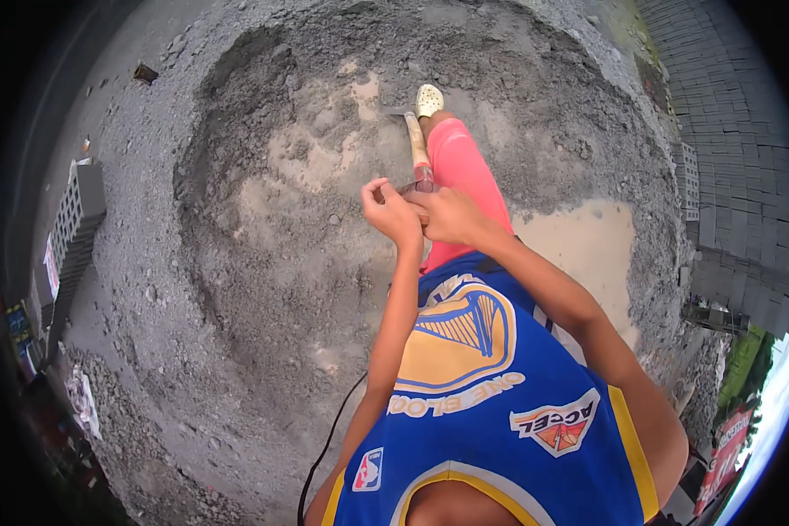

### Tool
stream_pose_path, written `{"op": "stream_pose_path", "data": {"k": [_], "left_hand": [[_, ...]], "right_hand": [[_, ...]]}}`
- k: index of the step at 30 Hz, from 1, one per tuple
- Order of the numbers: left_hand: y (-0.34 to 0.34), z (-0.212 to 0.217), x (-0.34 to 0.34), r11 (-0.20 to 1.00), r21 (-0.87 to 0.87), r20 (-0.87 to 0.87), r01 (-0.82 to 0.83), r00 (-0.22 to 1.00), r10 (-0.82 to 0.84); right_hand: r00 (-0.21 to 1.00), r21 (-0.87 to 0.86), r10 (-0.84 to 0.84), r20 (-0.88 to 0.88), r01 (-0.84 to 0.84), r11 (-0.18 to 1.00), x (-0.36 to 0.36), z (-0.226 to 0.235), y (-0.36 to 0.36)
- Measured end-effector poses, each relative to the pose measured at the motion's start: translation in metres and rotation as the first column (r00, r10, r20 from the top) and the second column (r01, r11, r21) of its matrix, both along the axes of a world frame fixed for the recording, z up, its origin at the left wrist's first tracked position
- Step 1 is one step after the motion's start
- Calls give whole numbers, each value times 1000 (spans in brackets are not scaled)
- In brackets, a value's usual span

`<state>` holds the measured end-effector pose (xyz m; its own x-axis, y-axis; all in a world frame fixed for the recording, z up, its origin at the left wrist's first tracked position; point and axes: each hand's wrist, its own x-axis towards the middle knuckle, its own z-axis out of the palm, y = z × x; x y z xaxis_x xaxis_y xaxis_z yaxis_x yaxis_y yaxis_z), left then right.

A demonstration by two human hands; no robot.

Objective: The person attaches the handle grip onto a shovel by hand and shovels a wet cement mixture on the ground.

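Note:
A hoe-like tool with a pale wooden handle (pixel 415 140) and a flat metal head (pixel 395 111) stands before me, beside my leg. Its handle turns reddish and dark toward my hands, where its upper end is partly hidden. My left hand (pixel 392 212) is left of the handle, fingers loosely bent, with nothing visible in them. Against it, my right hand (pixel 451 215) has its fingers curled close to the left palm and the handle's end. What those fingers grip is hidden.
I stand in a shallow dug pit of grey, wet gravelly soil (pixel 298 254). Muddy water (pixel 579 254) pools at right. A cream clog (pixel 429 101) is on my foot by the tool head. Stacked grey blocks (pixel 719 105) and a hollow-block pile (pixel 77 210) flank the pit.

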<state>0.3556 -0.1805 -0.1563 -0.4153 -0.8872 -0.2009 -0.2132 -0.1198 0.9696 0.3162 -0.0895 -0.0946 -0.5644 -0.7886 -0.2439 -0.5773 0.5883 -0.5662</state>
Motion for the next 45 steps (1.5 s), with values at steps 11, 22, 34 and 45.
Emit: {"op": "stream_pose_path", "data": {"k": [11,22,34,45], "left_hand": [[-42,-98,20,949,-316,367,-15,920,137],[-55,-143,94,965,-222,735,143,674,69],[48,-320,194,866,250,762,432,463,-452],[94,-284,166,804,241,700,543,477,-532]], "right_hand": [[1000,156,5,25,-9,988,14,-105,-50],[992,219,68,103,-89,972,101,-177,-58],[995,246,-13,100,-12,969,201,-365,48],[975,99,-221,-39,224,970,185,-311,103]]}}
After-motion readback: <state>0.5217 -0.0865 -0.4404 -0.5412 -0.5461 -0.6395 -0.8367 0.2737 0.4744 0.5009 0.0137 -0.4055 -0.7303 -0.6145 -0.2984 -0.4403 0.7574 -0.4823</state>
